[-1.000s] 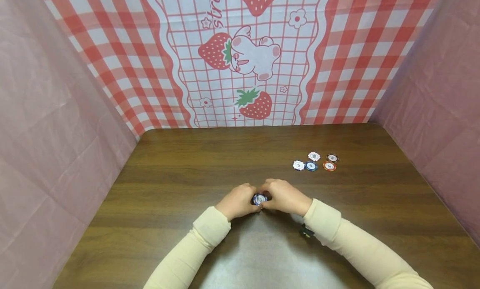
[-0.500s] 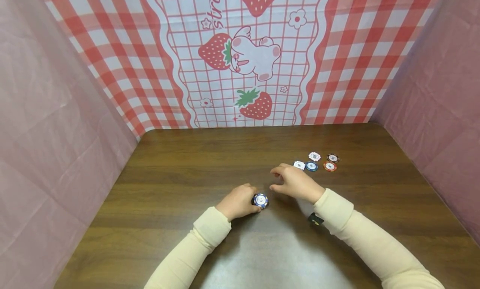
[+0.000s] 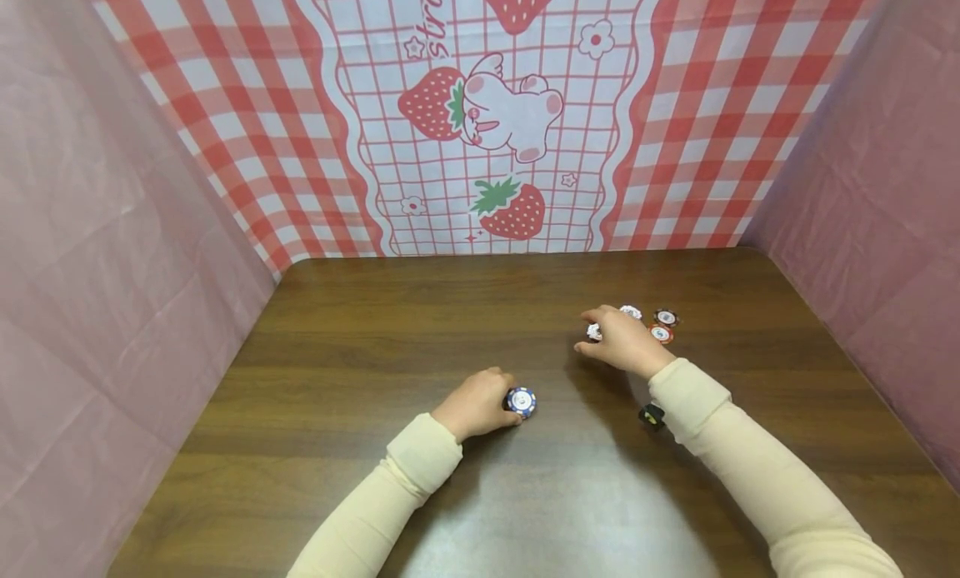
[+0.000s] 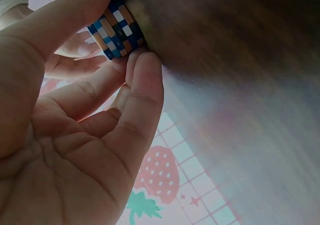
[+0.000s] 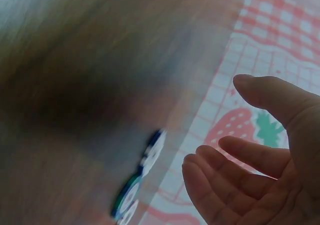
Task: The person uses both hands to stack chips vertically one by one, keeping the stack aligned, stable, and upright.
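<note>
A short stack of blue poker chips [image 3: 522, 401] with white and tan edge marks stands near the middle of the table. My left hand [image 3: 478, 405] holds it from the left, thumb on one side and fingers on the other; the layered chip edges [image 4: 117, 32] show in the left wrist view. My right hand [image 3: 624, 341] hovers over the loose chips at the right, fingers relaxed and thumb apart. Just beyond its fingertips lies a white chip [image 3: 594, 331]. In the right wrist view a blue-green chip [image 5: 128, 196] lies beside it; the hand hides that one from the head view.
Close to the right hand lie a pink-white chip [image 3: 631, 311], a black chip [image 3: 666, 317] and a red chip [image 3: 662, 334]. The brown wooden table [image 3: 360, 311] ends at a strawberry-print cloth [image 3: 480, 211], with pink cloth at both sides.
My right hand has let go of the blue chip stack and moved right and away from me, over the loose chips. The left hand has stayed at the stack.
</note>
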Demonstrator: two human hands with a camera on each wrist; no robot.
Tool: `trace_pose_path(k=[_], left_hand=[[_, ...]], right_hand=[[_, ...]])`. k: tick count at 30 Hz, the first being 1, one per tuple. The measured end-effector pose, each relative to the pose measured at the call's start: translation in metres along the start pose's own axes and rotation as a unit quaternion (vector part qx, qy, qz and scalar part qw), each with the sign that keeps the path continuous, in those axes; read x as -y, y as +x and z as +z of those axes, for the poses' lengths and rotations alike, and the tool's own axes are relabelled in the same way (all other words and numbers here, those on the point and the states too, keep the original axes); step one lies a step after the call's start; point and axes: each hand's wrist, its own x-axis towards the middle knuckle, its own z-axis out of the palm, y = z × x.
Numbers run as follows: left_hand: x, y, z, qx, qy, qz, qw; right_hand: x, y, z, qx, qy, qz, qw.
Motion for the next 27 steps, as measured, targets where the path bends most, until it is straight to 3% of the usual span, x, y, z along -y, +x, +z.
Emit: trace_pose_path(k=[16,27], left_hand=[[0.000,0.000,-0.001,0.001,-0.004,-0.001,1.0000],[-0.001,-0.001,-0.001,0.003,-0.004,-0.002,1.0000]], right_hand=[[-0.031,0.012,0.004,0.001,-0.067,0.006,0.9977],[-0.033,0.016,0.007,0.019,-0.094,0.009,0.9953]])
